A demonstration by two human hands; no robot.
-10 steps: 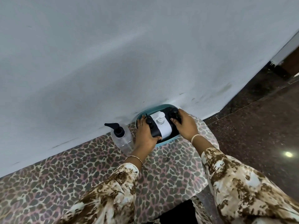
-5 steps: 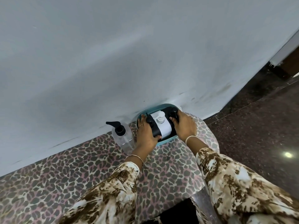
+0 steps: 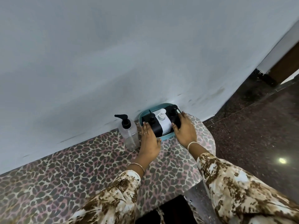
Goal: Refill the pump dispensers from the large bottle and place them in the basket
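Against the wall, your hands grip the basket at nine and three o'clock, steadying three dispensers.

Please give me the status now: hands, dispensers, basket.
Left hand and right hand on the ends of the basket. Three dispensers inside: black, white, black. Clear bottle outside, left of it. Nothing in the way.

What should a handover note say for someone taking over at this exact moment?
Left hand: resting on the teal basket's near-left rim, beside the left black dispenser.
Right hand: fingers on the right black dispenser; firm grip unclear.
Done: two black dispensers and the white dispenser stand in the basket by the wall.
Left: the clear dispenser stands outside, left of the basket, apparently near-empty.
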